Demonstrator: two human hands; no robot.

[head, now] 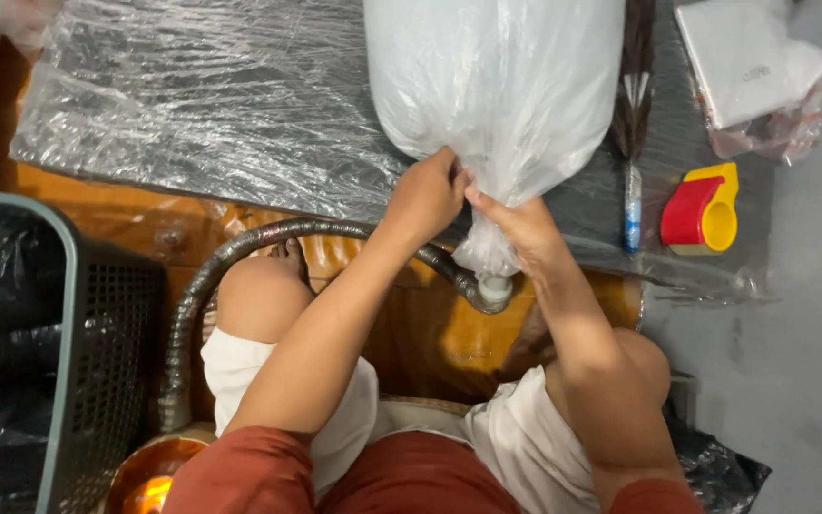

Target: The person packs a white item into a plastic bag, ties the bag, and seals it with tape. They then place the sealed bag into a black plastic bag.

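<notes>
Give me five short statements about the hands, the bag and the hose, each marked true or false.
1. Both hands, left hand and right hand, pinch the neck of the white plastic bag. True.
2. The bag is flat. False: it bulges.
3. The grey hose ends at the bag's neck. True.
4. The red and yellow tape dispenser is in the right hand. False: it lies on the plastic sheet.
5. The basket is red. False: it is dark.

Rust-red short sleeves, white shorts, bare arms & knees, no gloves/rings on hands.
</notes>
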